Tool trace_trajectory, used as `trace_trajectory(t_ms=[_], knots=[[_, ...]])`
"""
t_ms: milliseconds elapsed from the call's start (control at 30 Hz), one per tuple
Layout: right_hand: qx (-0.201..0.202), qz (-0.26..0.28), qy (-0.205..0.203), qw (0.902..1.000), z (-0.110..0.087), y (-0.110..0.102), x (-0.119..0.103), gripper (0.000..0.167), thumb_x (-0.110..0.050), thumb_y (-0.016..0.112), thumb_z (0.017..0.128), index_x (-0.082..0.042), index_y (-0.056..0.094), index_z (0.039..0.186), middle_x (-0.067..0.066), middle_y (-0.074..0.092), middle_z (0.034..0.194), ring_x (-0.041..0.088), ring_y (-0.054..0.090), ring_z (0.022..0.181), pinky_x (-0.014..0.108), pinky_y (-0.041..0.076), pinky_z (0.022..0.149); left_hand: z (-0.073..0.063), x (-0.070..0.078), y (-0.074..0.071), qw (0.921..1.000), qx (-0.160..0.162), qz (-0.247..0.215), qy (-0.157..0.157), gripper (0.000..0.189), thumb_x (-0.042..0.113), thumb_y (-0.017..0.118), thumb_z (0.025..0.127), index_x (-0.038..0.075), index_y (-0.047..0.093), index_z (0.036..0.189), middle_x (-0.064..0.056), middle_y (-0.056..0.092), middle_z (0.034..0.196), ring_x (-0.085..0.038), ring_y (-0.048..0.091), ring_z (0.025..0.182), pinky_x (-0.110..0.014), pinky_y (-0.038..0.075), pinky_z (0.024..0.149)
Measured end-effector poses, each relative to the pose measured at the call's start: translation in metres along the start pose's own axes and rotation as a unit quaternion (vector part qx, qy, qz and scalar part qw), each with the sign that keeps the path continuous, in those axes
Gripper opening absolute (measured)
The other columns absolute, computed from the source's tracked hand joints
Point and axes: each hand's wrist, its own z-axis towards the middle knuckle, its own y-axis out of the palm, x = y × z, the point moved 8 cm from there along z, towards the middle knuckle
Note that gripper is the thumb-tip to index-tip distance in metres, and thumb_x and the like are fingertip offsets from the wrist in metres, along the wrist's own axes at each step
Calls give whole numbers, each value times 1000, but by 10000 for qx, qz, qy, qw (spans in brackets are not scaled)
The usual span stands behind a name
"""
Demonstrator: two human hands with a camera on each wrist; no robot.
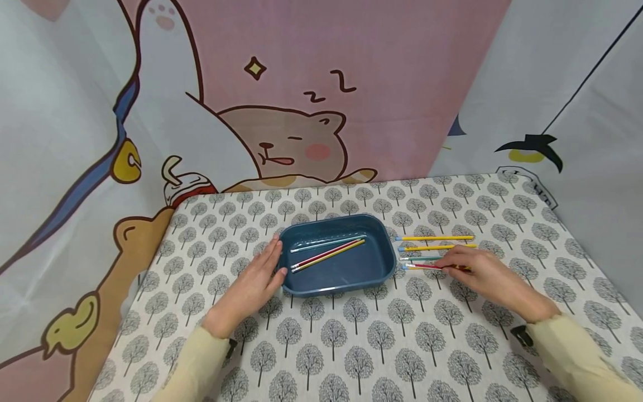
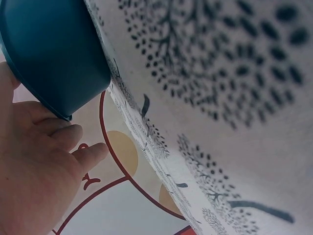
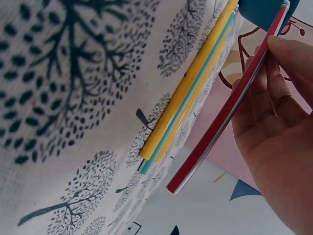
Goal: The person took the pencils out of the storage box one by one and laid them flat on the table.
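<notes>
1. The red pencil (image 3: 205,137) is in the right hand (image 1: 487,276), between the tray (image 1: 346,273) and the right edge of the desk (image 1: 402,357). It appears raised off the cloth, its eraser end pointing towards the tray.
2. The right hand pinches that pencil between thumb and fingers, part way along; the 2 views differ too much to fix the exact spot.
3. The left hand (image 1: 251,287) has its fingers fairly straight and its thumb apart, touching the end of the tray that faces the desk's left edge.
4. The pencil should be light and stiff. Its thin, smooth shaft may be a little slippery and could roll or swivel in a loose pinch. It looks hard to break in ordinary handling.
5. The best hold is probably near mid-length, where the 2 ends balance; a pinch close to 1 end would let the other dip.
6. Yellow pencils (image 1: 437,238) and a teal pencil (image 1: 419,258) lie side by side towards the desk's right edge, so narrow fingertip placement should suit them.
7. The tray looks like stiff plastic, light enough to slide; its rim is the natural place to steady it. It carries 3 other pencils (image 1: 329,256).
</notes>
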Motion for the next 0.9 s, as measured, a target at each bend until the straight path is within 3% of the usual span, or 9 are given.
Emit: trace_trajectory(t_ms=[433,900], knots=[[-113,-73,-55,9999,1,10,10,33,5,80,84,-17,80,108,1,74,113,13,68,93,36,60,74,-1,0,0,10000,8,-5,31,69,44,37,112,2,19,164,-9,7,173,-35,22,155,-57,26,123],[-170,-251,-105,9995,3,16,12,30,3,82,83,-17,82,105,4,74,111,22,71,97,42,61,77,-1,0,0,10000,-3,-9,7,69,42,40,112,2,19,164,-8,6,173,-35,22,155,-57,26,124]])
